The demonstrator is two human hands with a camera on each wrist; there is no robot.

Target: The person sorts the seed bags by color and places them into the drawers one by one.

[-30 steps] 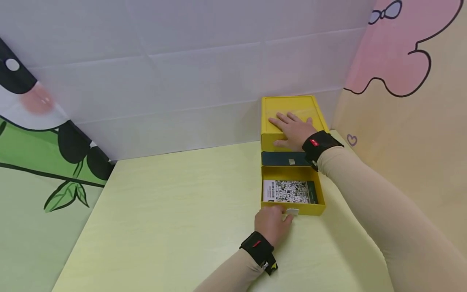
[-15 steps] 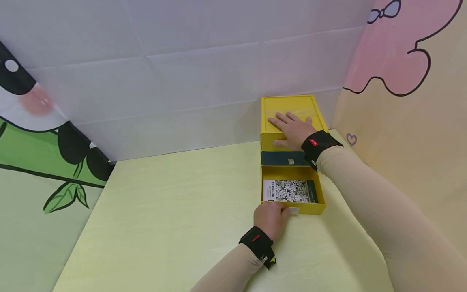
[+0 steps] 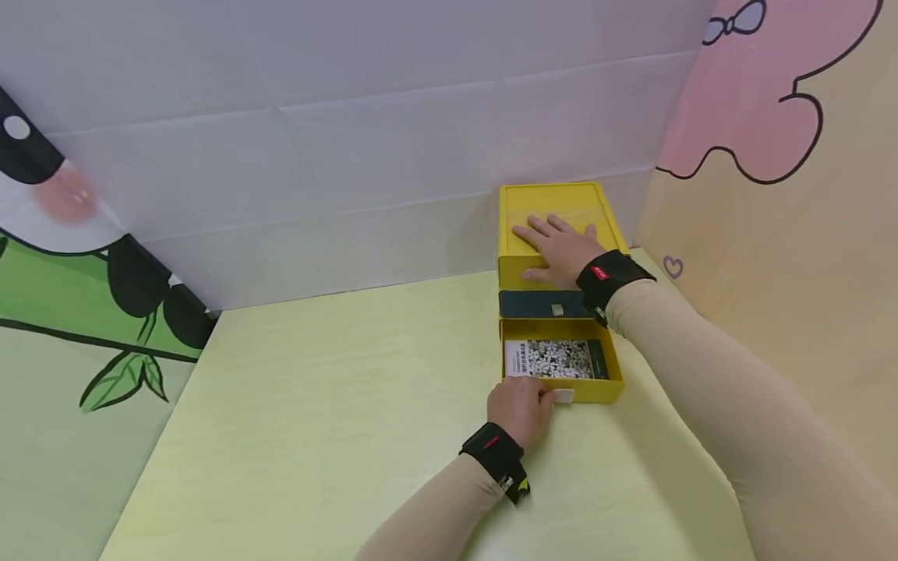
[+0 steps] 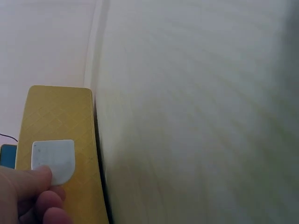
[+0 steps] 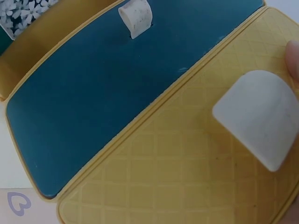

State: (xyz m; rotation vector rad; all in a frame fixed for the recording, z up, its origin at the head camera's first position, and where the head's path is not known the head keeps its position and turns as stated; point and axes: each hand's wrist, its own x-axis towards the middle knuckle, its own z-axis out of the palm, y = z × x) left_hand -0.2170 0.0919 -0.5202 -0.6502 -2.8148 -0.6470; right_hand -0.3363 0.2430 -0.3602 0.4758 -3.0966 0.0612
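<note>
A yellow drawer box [image 3: 510, 273] stands at the back right of the table. Its lower drawer [image 3: 596, 391] is pulled out and holds a flat packet printed with white flowers [image 3: 561, 358]. Above that drawer is a dark blue drawer front [image 3: 526, 305] with a small pale tab. My left hand [image 3: 519, 409] is at the lower drawer's front, its thumb and curled fingers pinching the white tab [image 4: 56, 156]. My right hand [image 3: 567, 253] rests spread on the box's top; one fingertip [image 5: 293, 58] shows beside the upper white tab [image 5: 259, 116].
The pale yellow-green table [image 3: 316, 405] extends left of the box. A whitish wall sheet [image 3: 386, 140] rises behind the box. A peach side wall [image 3: 758, 257] with a pink drawing stands on the right.
The lower drawer has slid a little way into the box, with my left hand moving forward along with it. The left thumb has come onto the tab. My right hand stays on top.
</note>
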